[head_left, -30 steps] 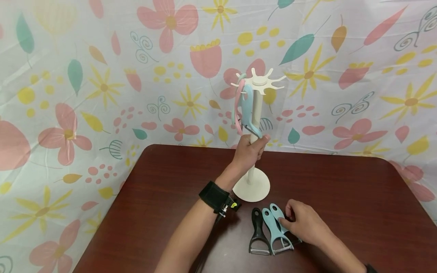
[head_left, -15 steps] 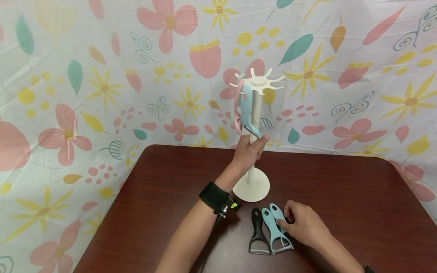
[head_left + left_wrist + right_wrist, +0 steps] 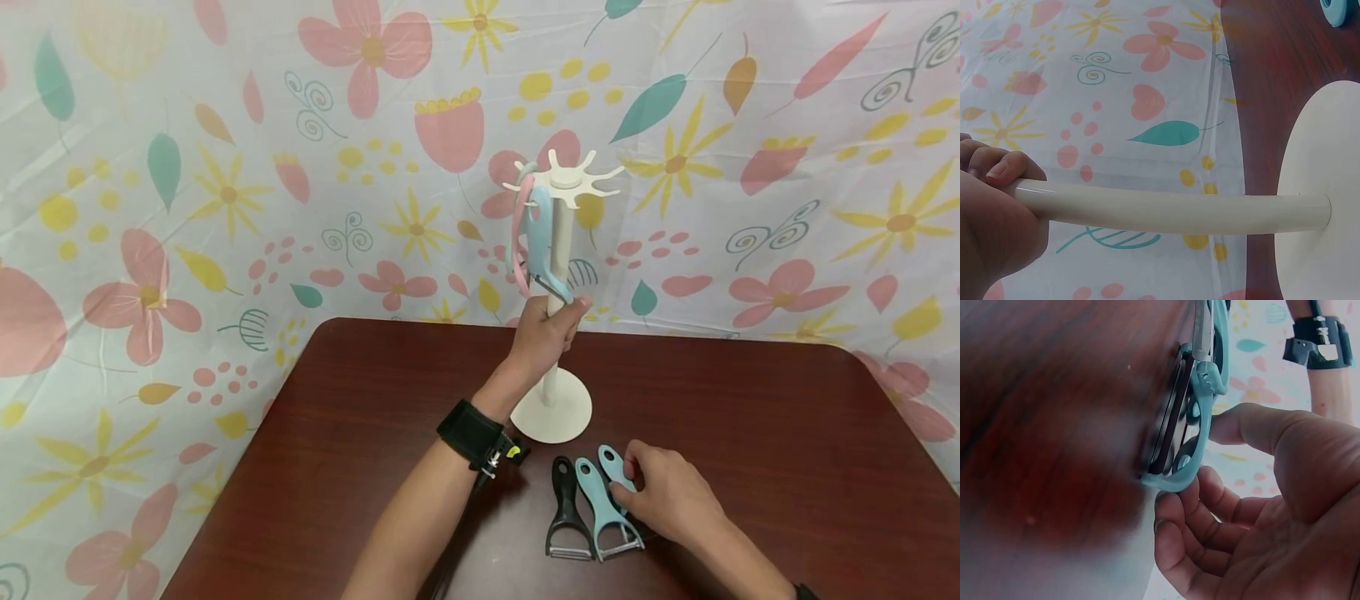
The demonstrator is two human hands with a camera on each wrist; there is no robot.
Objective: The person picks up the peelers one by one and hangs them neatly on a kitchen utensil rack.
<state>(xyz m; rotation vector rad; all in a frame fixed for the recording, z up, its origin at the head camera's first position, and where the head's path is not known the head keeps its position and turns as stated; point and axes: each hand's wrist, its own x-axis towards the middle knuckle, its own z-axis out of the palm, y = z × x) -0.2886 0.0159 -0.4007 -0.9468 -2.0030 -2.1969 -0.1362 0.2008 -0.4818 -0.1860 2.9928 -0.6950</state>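
My left hand [image 3: 543, 340] grips the pole of a white rotating stand [image 3: 561, 421] below its crown of hooks. On the hooks' left side hang a light blue peeler [image 3: 539, 233], a pink peeler [image 3: 519, 237] and a pale green one mostly hidden behind them. My right hand [image 3: 672, 492] pinches the rightmost light blue peeler [image 3: 611, 463] on the table, thumb on one side and fingertips on the other. In the right wrist view that peeler [image 3: 1202, 444] stands on edge to the camera. Left of it lie another light blue peeler [image 3: 594, 487] and a black peeler [image 3: 566, 504].
The dark red-brown table [image 3: 360, 400] ends at a rounded back edge. A flowered cloth [image 3: 300, 167] hangs right behind it. Several bare hooks point back and right from the stand's crown. A black strap with a small device [image 3: 472, 433] circles the left wrist.
The rightmost light blue peeler has shifted slightly right under my right hand, widening its gap from the middle one. My left hand stays on the pole.
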